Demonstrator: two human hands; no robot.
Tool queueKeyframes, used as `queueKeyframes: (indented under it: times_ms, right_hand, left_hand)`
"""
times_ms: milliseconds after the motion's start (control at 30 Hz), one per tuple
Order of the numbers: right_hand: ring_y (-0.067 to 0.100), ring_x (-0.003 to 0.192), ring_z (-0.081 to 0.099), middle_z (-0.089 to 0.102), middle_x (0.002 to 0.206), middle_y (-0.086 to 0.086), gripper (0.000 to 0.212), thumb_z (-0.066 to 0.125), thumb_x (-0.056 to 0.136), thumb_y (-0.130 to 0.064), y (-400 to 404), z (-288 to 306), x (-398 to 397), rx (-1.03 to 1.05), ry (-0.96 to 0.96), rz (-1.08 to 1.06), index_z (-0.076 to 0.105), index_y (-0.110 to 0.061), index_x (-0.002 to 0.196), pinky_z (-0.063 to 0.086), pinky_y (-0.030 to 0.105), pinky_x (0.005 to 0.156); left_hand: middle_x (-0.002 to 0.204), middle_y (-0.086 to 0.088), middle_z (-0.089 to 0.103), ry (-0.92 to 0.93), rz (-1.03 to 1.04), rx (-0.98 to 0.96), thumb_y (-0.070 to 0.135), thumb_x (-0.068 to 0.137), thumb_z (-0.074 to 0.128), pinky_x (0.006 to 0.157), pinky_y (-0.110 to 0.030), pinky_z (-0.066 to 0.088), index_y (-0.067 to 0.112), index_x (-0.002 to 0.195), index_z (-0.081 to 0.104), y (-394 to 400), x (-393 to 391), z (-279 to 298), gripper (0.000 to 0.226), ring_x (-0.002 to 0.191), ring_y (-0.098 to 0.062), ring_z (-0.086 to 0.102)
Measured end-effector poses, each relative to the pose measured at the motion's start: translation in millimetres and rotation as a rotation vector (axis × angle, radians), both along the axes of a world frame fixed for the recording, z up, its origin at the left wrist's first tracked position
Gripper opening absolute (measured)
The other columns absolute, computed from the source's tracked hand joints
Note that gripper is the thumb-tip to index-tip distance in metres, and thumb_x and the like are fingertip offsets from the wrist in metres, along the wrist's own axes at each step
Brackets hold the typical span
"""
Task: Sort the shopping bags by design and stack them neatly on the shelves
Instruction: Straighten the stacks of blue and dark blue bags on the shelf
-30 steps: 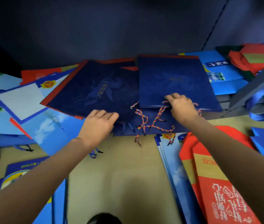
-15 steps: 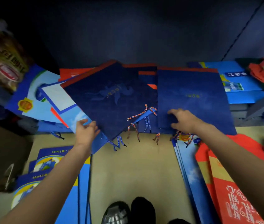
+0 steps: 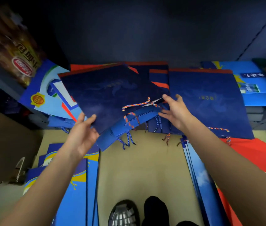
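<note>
A dark navy bag (image 3: 109, 95) with a red top edge and braided multicolour handles lies tilted on the shelf pile. My left hand (image 3: 83, 131) grips its lower left corner, thumb on top. My right hand (image 3: 176, 111) has its fingers spread at the bag's right corner, by the handles, and holds nothing. To the right, a matching navy bag (image 3: 210, 103) lies flat and square on its own stack. Bright blue bags (image 3: 129, 126) with blue cords stick out from under the tilted one.
Light blue printed bags sit at the shelf's left (image 3: 47, 95) and right (image 3: 251, 88). On the floor lie blue-and-yellow bags (image 3: 73, 185), sky-print bags (image 3: 199, 176) and red bags (image 3: 259, 157). A snack package (image 3: 15, 51) hangs upper left. My shoes (image 3: 124, 214) stand on bare floor.
My left hand has taken the tilted navy bag by its lower corner and drawn it left. My right hand has left the right stack and moved left to that bag's handle corner.
</note>
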State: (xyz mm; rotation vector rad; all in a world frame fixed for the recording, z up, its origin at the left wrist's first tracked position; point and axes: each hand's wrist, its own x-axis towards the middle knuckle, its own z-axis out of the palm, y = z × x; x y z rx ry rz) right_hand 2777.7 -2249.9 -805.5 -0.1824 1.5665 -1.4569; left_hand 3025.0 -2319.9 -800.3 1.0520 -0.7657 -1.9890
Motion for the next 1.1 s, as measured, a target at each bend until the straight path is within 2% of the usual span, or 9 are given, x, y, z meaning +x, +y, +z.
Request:
queueKeyframes:
  times_ms: [133,367,467,567,633,700,800,1000,1100]
  right_hand:
    - [0.018,0.093,0.059,0.053,0.126,0.014,0.062,0.056,0.088,0.004,-16,10,21,-0.116,-0.034,-0.018,0.029,-0.008,0.143,0.049,0.036,0.086]
    - [0.018,0.094,0.059,0.061,0.109,0.010,0.044,0.057,0.082,0.012,14,44,-15,-0.240,0.304,-0.145,0.055,-0.013,0.118,0.051,0.028,0.086]
    - [0.018,0.098,0.057,0.059,0.111,0.007,0.040,0.061,0.083,0.004,50,46,-66,-0.069,0.617,-0.183,0.056,-0.011,0.120,0.050,0.026,0.087]
    - [0.029,0.113,0.055,0.060,0.121,0.014,0.041,0.064,0.084,-0.009,95,41,-114,0.370,1.005,-0.117,0.057,-0.008,0.124,0.042,0.036,0.099]
    - [0.038,0.121,0.047,0.052,0.129,0.022,0.051,0.068,0.082,-0.016,122,30,-132,0.705,1.064,0.039,0.052,-0.008,0.129,0.034,0.042,0.102]
    - [0.042,0.126,0.039,0.044,0.134,0.025,0.062,0.073,0.079,-0.026,135,18,-132,0.874,1.037,0.189,0.048,-0.013,0.134,0.033,0.045,0.102]
    - [0.038,0.135,0.027,0.026,0.147,0.021,0.083,0.075,0.076,-0.035,120,-1,-98,0.724,1.074,0.559,0.031,-0.022,0.145,0.026,0.045,0.110]
    - [0.041,0.141,-0.010,-0.023,0.154,0.008,0.115,0.069,0.075,-0.050,65,-46,-24,0.758,1.427,1.143,-0.021,-0.033,0.145,0.008,0.059,0.111]
    - [0.044,0.141,-0.007,-0.024,0.153,0.010,0.110,0.063,0.080,-0.053,59,-55,-24,0.840,1.538,1.219,-0.023,-0.030,0.145,0.012,0.059,0.111]
  left_hand:
    - [0.111,0.006,0.069,0.033,-0.081,0.028,0.014,0.066,0.066,0.077,-0.029,0.057,0.029,0.103,0.066,5,54,-1,0.041,0.095,-0.010,0.068]
    - [0.092,0.008,0.070,-0.148,-0.126,0.081,0.003,0.096,0.043,0.057,-0.023,0.056,0.027,0.110,0.055,11,6,-7,0.031,0.070,-0.006,0.069]
    - [0.087,0.007,0.066,-0.221,-0.216,0.040,0.000,0.095,0.045,0.056,-0.022,0.055,0.025,0.111,0.052,19,-56,-3,0.030,0.062,-0.003,0.066]
    - [0.102,0.010,0.061,-0.314,-0.371,-0.093,0.000,0.095,0.047,0.065,-0.018,0.049,0.024,0.117,0.050,33,-112,-1,0.033,0.079,-0.001,0.060]
    - [0.124,0.005,0.056,-0.504,-0.451,-0.303,-0.001,0.092,0.050,0.084,-0.023,0.047,0.018,0.126,0.050,36,-132,-10,0.039,0.105,-0.010,0.056]
    - [0.141,-0.002,0.042,-0.942,-0.576,-0.724,0.000,0.089,0.052,0.103,-0.031,0.036,0.019,0.136,0.045,33,-134,-26,0.051,0.130,-0.022,0.039]
    - [0.151,0.001,0.023,-1.451,-0.828,-1.161,0.009,0.090,0.052,0.107,-0.038,0.026,0.025,0.144,0.030,27,-109,-45,0.061,0.138,-0.024,0.019]
    - [0.155,0.001,0.005,-1.755,-0.987,-1.295,0.020,0.089,0.060,0.106,-0.040,0.026,0.034,0.148,0.002,7,-64,-61,0.084,0.139,-0.027,0.014]
    - [0.155,-0.002,0.006,-1.782,-0.978,-1.299,0.016,0.089,0.057,0.104,-0.044,0.027,0.031,0.147,0.005,8,-64,-61,0.080,0.137,-0.030,0.016]
